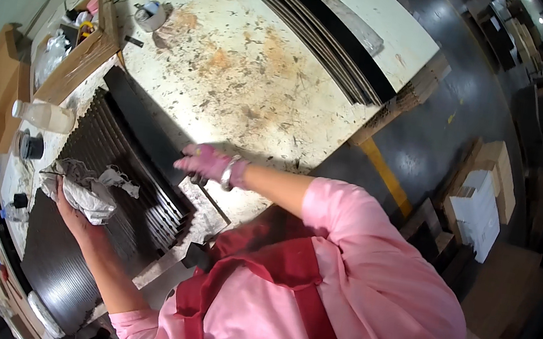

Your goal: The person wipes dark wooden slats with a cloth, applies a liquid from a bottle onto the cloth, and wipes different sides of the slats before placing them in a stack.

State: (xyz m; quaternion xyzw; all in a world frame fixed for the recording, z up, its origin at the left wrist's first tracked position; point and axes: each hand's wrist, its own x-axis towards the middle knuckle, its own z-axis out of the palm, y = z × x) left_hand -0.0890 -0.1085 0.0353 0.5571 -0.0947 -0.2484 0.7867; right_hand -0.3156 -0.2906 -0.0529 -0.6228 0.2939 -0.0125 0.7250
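My left hand [69, 200] grips a crumpled grey-white rag [85, 188] and presses it on a fanned stack of dark flat strips [112, 168] lying at the left of the stained white table [243, 75]. My right hand [206, 162], in a pink glove with a wrist bracelet, rests its fingers on the upper edge of the same stack, holding one dark strip [145, 127] down. Both arms wear pink sleeves, with a red apron below.
A second fanned stack of dark strips [331, 39] lies at the table's far right. A tape roll [151, 15], a cardboard box [82, 60], a plastic bottle [46, 116] and small containers [30, 146] line the left side. Boxes [482, 199] stand on the dark floor to the right.
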